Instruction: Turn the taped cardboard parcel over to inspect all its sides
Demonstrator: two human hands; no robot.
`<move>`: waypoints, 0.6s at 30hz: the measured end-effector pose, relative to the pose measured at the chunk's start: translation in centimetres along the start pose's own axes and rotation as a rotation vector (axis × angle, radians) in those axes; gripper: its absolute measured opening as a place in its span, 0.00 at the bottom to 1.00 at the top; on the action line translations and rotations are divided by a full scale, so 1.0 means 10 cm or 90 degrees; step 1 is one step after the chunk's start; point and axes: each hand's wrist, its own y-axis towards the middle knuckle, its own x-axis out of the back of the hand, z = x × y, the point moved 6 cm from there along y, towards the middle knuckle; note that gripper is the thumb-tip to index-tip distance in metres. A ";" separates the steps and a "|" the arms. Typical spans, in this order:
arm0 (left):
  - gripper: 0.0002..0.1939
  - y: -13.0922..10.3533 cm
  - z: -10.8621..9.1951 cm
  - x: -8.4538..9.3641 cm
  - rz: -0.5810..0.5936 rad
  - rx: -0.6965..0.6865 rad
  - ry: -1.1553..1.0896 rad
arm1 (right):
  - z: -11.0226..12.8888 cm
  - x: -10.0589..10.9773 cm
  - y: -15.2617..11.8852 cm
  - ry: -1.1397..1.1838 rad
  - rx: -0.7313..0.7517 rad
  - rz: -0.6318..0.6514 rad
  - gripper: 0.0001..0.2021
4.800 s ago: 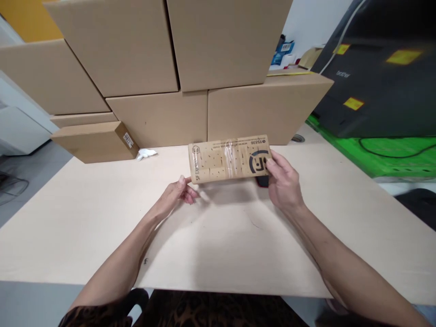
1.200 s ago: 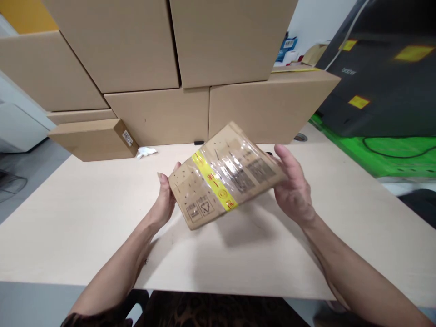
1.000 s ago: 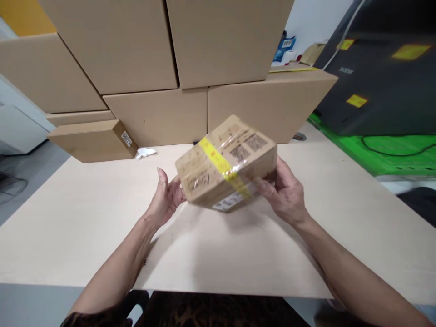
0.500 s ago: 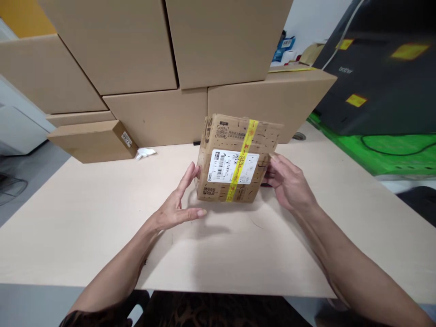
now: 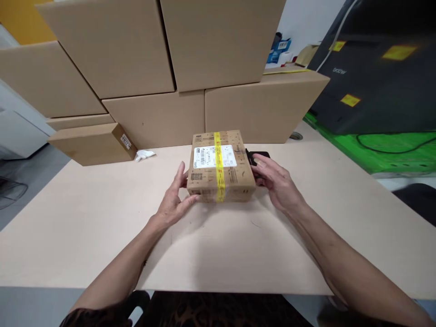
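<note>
In the head view a taped cardboard box point(image 5: 218, 177) lies label side up on the table in front of me. A yellow tape strip runs over its top and down the front, across a white shipping label point(image 5: 200, 156). My left hand point(image 5: 173, 202) grips its left side, thumb at the front lower corner and fingers partly hidden behind the side. At the right side, my right hand point(image 5: 277, 181) has its curled fingers against the box; the fingertips are partly hidden. A black object point(image 5: 260, 156), its kind unclear, lies just behind those fingers.
Large cardboard boxes point(image 5: 153, 120) are stacked along the table's back. A smaller carton point(image 5: 85, 144) stands at the back left, with a crumpled white tissue point(image 5: 145, 155) beside it. To the right are a dark Brother machine point(image 5: 368, 91) and a green surface point(image 5: 374, 152).
The box has gone from tilted up with its label facing me to lying flat, lower and slightly left. Both hands have followed it, and the black object now shows more fully.
</note>
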 end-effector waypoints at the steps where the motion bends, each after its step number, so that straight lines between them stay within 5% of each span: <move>1: 0.52 0.00 0.00 0.05 -0.036 0.006 -0.013 | 0.01 -0.01 -0.01 -0.002 0.018 0.015 0.32; 5: 0.41 -0.01 -0.09 0.21 -0.140 0.000 -0.107 | 0.11 -0.05 -0.08 -0.015 0.127 0.073 0.30; 11: 0.48 0.03 -0.24 0.36 -0.176 -0.044 -0.176 | 0.20 -0.05 -0.16 0.090 0.240 0.086 0.30; 15: 0.49 0.06 -0.33 0.31 -0.132 -0.070 -0.154 | 0.16 -0.04 -0.17 0.103 0.292 0.074 0.27; 18: 0.45 0.08 -0.32 0.17 -0.062 -0.009 -0.145 | 0.07 -0.04 -0.16 0.029 0.310 0.092 0.27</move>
